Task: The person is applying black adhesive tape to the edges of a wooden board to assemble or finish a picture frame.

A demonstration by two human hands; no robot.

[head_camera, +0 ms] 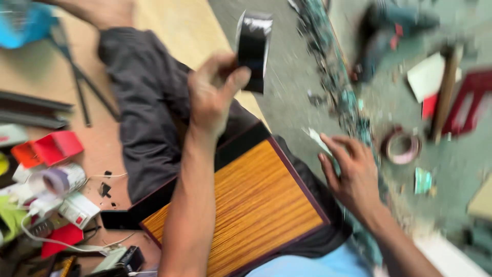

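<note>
1. Where the picture starts on the left, a wooden surface [102,149] carries clutter: a red box [51,147], a roll of pale tape [57,180], white cables [56,241] and a small white charger [78,209].
2. Right of that, a wood-grain panel [246,205] with a dark border lies on the person's lap, its long axis slanting from lower left to upper right.
3. Above the panel, the left hand [212,92] pinches a black strip [253,48] between thumb and fingers, closed on its lower end; the strip stands nearly upright, away from the panel.
4. Further right, the right hand [351,172] is open, fingers spread, beside the panel's right edge, touching a pale scrap [316,139]; it is the nearer hand to that edge.
5. Beyond it, on the grey floor [292,77], lie a tape ring [402,146] and a blurred drill [389,36].
</note>
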